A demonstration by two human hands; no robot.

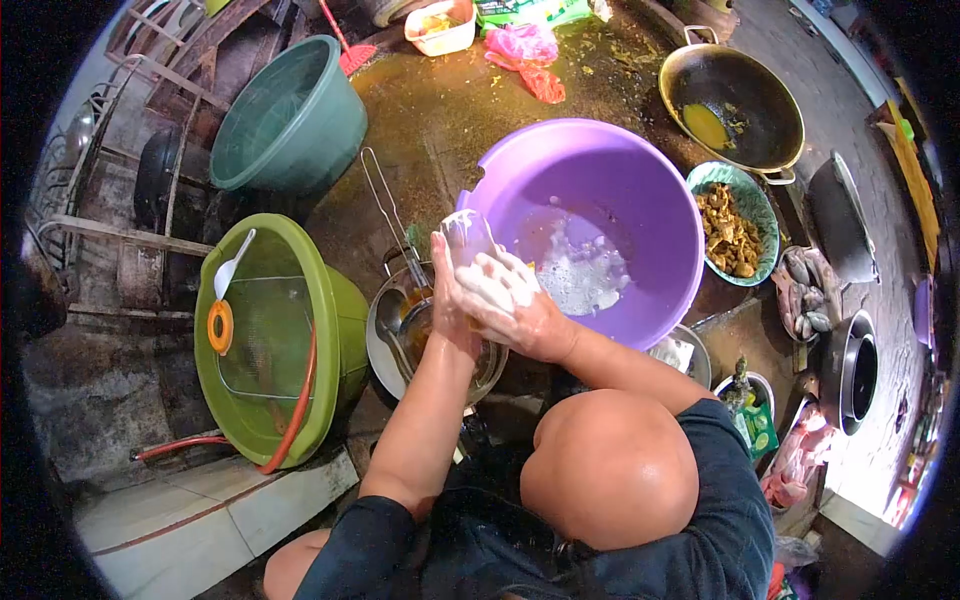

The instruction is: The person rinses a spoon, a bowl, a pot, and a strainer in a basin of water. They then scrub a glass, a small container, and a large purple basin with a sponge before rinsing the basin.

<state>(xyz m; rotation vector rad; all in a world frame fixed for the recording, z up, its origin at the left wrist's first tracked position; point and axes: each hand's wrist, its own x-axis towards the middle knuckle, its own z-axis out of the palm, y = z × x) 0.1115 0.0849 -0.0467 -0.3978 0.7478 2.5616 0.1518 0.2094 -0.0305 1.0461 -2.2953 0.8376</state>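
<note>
Between my hands a clear drinking glass (pixel 466 232) is held tilted, with white suds on its rim. My left hand (pixel 446 295) is closed along its left side. My right hand (pixel 512 310), thickly covered in foam, wraps round the glass from the right with bent fingers; whether a sponge is under them I cannot tell. Just right of the hands is a purple basin (pixel 655 290) with foamy water (pixel 585 275) in it. Below my hands sits a metal pot (pixel 380 345) with ladles and other utensils inside. A wire-handled strainer (pixel 385 195) leans up behind it.
To the left stand a green tub (pixel 345 335) with a sieve, white spoon and red hose (pixel 303 400), and a teal bucket (pixel 340 125). A wok (pixel 765 90), a bowl of cooked food (pixel 735 225) and bagged fish (pixel 806 290) lie right. My raised knee (pixel 620 465) is in front.
</note>
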